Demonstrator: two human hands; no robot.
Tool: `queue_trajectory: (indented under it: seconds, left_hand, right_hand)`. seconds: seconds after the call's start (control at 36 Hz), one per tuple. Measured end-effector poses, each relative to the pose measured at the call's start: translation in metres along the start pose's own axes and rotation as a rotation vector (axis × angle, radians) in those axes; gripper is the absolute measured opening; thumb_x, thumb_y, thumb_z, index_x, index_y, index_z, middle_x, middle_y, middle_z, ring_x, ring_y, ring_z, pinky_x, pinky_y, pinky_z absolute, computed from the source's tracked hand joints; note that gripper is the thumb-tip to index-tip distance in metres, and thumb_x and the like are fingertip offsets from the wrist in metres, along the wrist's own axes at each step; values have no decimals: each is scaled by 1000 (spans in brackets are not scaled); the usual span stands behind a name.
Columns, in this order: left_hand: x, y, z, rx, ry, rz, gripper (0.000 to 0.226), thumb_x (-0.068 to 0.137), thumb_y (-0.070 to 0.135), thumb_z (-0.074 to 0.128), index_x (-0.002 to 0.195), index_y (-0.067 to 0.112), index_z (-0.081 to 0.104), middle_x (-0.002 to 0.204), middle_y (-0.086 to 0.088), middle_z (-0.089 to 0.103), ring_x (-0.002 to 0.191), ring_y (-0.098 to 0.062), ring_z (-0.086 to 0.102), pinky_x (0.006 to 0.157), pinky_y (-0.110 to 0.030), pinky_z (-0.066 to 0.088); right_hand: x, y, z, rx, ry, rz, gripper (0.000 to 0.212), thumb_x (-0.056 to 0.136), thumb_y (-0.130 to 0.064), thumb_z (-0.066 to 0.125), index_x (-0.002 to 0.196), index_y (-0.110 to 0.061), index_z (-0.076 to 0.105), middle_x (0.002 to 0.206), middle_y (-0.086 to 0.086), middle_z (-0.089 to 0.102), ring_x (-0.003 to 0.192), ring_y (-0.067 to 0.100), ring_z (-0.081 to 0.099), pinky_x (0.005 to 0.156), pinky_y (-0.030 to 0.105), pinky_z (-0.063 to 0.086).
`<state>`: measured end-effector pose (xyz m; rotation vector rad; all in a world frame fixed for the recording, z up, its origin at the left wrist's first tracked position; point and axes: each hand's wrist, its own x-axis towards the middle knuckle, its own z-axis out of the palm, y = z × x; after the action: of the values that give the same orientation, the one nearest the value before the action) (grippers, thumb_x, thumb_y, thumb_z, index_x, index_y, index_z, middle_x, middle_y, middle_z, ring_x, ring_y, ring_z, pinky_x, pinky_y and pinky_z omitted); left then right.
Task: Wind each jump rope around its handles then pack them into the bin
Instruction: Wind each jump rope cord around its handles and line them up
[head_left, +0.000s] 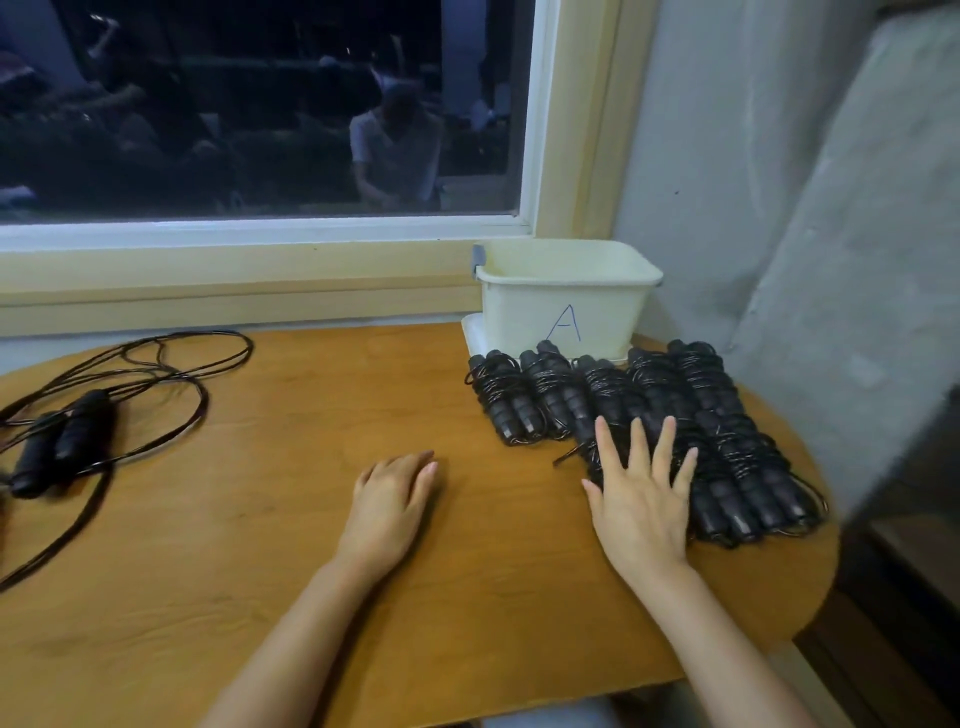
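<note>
Several black jump ropes wound around their handles (691, 415) lie side by side on the right of the wooden table (311, 415), in front of a cream bin (566, 291) marked "A". My right hand (641, 493) lies flat with fingers spread on the near wound bundles. My left hand (392, 501) rests on the bare table, fingers loosely bent, holding nothing. One unwound black jump rope (67, 436) lies at the far left, its two handles together and its cord looping loosely around them.
The bin stands on a white lid or tray (470, 332) at the back right, against a window sill (234, 291). A grey wall (779, 234) is to the right. The table's rounded edge curves close past the bundles on the right.
</note>
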<state>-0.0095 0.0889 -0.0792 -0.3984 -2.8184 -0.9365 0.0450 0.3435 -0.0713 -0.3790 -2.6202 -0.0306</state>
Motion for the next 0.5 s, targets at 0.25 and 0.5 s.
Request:
queue_trajectory:
  seconds: [0.25,0.5]
  left_hand:
    - [-2,3,1,116,-27,13,39,104,40,37,132,23,60,143,4,53,136,-15,39,114,-38,21]
    - [-18,3,-25,147,-31,-44,41,105,44,34,137,27,54,144,9,51,137,-13,37,115,-38,20]
  right_hand:
    - [-3,-4,-8,72,-20,-80,73,91,-65,33,143,-17,51,145,21,50,140,47,36,107,69,28]
    - [2,-53,-35,340,47,-234,51,93,-47,58,135,-18,60,133,5,64,125,30,58,106,53,44]
